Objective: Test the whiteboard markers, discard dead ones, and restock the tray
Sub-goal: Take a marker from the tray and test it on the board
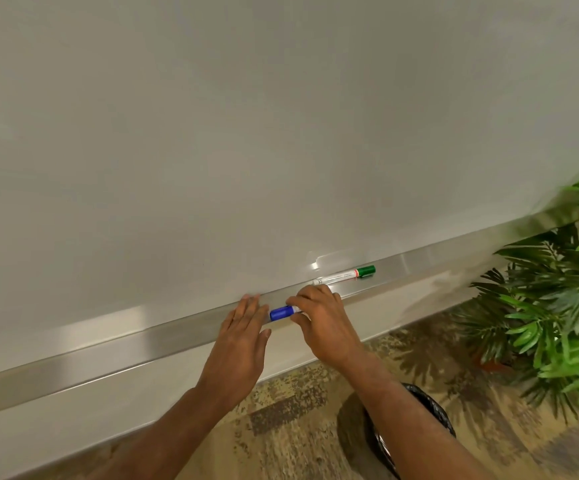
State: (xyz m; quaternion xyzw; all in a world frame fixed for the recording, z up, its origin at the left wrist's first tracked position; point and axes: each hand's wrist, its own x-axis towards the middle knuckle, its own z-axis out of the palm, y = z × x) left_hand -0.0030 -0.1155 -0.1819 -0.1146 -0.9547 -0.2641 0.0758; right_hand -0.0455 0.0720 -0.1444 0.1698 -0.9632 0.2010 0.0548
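While capped, marker (282, 312) between right fingers (297, 301)

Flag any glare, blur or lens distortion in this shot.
Head view: glare streak on the whiteboard above the green-capped marker, and bright patches along the metal tray; the plant at the right edge is smeared; the tray bows only slightly; the blue-capped marker in the right hand is sharp.

My feed evenly lit, pale glare patches along the tray (108, 344), plant (558, 289) right of the tray blurred, soft leaf shadows below the tray.
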